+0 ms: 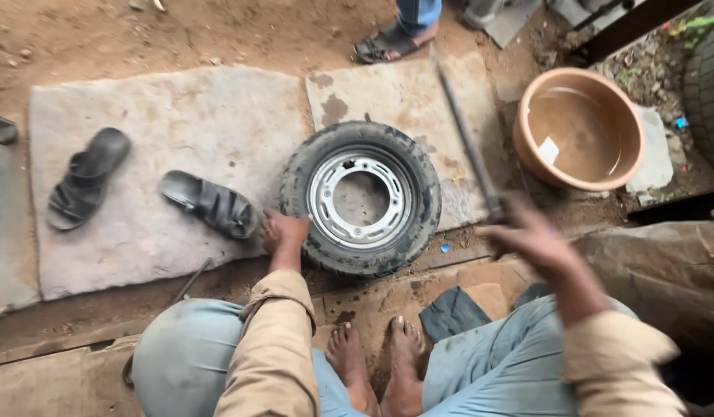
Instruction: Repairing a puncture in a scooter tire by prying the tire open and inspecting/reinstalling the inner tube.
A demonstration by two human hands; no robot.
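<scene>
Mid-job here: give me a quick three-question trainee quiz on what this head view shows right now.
1. True or false: the left hand rests on the small tyre lying flat on the stone slab.
2. What does the right hand hold?
A. a sandal
B. a long metal bar
C. the clay-coloured basin
3. Fill in: two black sandals lie on the slab on the ______ hand's side of the tyre.

Key:
1. True; the fingers touch the tyre's near sidewall.
2. B; the bar is blurred, angled up and away from the hand.
3. left
</scene>
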